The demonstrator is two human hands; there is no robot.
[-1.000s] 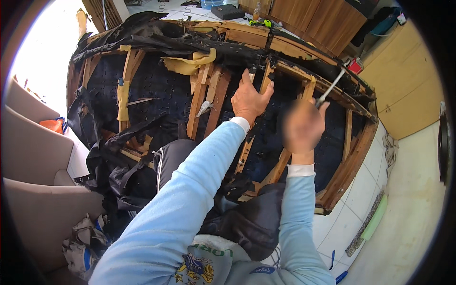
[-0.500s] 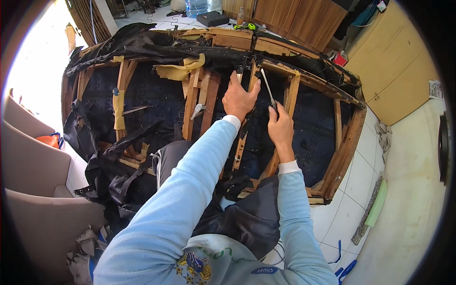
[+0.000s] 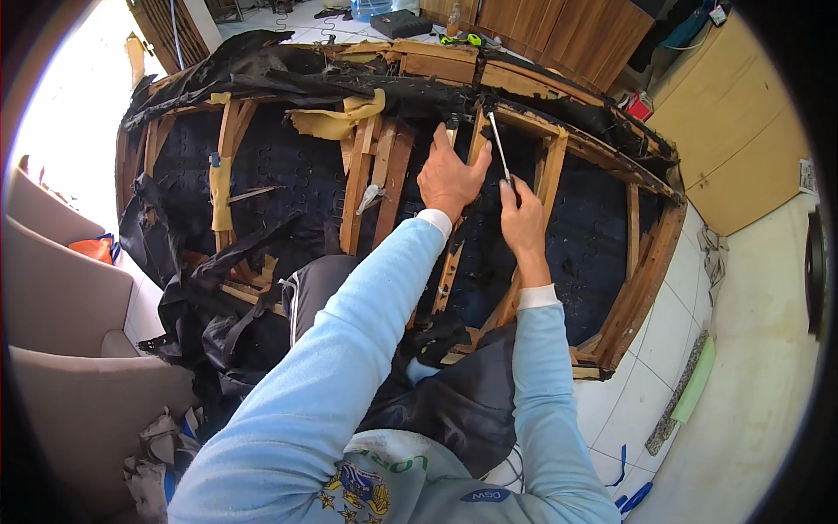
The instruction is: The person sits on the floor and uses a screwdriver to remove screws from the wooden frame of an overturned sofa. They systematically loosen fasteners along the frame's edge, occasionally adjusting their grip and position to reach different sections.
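Observation:
My right hand (image 3: pixel 525 229) is closed round the dark handle of a screwdriver (image 3: pixel 498 145). Its long metal shaft points away from me, and the tip meets the top of a wooden slat (image 3: pixel 479 133) where black cloth scraps cling. Just left of it, my left hand (image 3: pixel 452 181) grips the slats, thumb on the right one; its lower fingers are hidden. Beyond its index finger shows a pale strip with a black end (image 3: pixel 452 124), which I cannot make out. Both slats belong to a stripped wooden sofa frame (image 3: pixel 648 275) with torn black fabric (image 3: pixel 209 96).
Yellow foam (image 3: pixel 336 120) hangs off the frame's far rail. Loose black cloth (image 3: pixel 188 314) droops at its left, near grey upholstered seats (image 3: pixel 65 301). Beyond lie a black case (image 3: pixel 401 24) and a bottle (image 3: pixel 453 19). Blue-handled scissors (image 3: pixel 635 498) rest on the tiles at lower right.
The view has shifted slightly, moving the frame a little right in the picture. My right fingers have moved on the screwdriver, now nearer its shaft. My left hand keeps its place on the wood.

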